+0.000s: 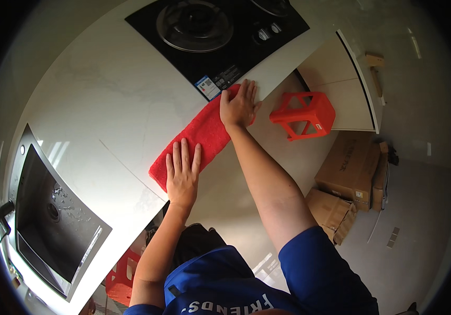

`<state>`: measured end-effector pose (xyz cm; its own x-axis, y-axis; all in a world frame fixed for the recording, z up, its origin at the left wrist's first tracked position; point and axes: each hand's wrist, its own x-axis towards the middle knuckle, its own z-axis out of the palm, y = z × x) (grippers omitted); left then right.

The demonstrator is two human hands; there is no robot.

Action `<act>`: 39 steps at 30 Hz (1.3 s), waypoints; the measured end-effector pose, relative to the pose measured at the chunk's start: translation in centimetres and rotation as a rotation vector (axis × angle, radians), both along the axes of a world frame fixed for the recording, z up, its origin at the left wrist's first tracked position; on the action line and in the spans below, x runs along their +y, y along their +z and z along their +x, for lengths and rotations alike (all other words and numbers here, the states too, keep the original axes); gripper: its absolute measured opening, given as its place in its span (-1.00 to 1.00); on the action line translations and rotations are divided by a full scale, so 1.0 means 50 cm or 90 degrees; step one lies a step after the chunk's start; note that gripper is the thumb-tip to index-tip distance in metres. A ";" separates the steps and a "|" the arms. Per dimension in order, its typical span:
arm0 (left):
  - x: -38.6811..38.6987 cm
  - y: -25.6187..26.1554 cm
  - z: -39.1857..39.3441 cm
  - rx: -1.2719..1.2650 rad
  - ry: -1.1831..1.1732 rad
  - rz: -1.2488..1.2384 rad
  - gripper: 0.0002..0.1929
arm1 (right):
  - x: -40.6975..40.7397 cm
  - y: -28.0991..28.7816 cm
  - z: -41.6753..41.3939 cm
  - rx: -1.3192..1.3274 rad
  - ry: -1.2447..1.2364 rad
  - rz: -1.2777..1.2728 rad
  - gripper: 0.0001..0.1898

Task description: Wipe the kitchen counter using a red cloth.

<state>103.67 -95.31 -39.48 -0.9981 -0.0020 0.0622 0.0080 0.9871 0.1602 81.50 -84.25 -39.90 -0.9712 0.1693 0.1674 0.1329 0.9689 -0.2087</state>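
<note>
A folded red towel [204, 128] lies in a long strip along the front edge of the pale, marble-patterned countertop [91, 110]. Toward its near end, my left hand [183, 175] rests flat on the cloth with the fingers spread. My right hand [241, 106] presses on the far end, its thumb apart from the fingers and the fingertips close to the counter's edge. That end of the towel reaches the corner of a black glass gas hob [225, 51], beside a label with a printed code [208, 87]. Part of the cloth is hidden under both hands.
A steel sink [52, 212] with water drops and a dark tap [3, 214] is at the left. Right of the counter, a red plastic stool [304, 114] and cardboard boxes [347, 169] stand on the floor. Another red plastic item [121, 275] sits below the counter.
</note>
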 end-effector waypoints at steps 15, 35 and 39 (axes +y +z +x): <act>0.090 0.106 -0.274 -0.021 -0.090 0.792 -0.79 | 0.031 -0.002 -0.073 0.021 0.043 0.019 -0.23; 0.274 0.010 -0.759 -0.663 -0.333 1.713 -0.49 | 0.172 -0.078 -0.283 0.280 0.079 0.066 -0.29; 0.291 0.051 -0.767 -0.631 -0.132 1.700 -0.50 | 0.190 -0.075 -0.303 0.257 0.061 0.082 -0.26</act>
<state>65.30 -80.78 -36.95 -0.7654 0.6431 -0.0246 -0.6384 -0.7537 0.1563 66.36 -74.73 -43.66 -0.8337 0.0339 0.5512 -0.0272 0.9944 -0.1024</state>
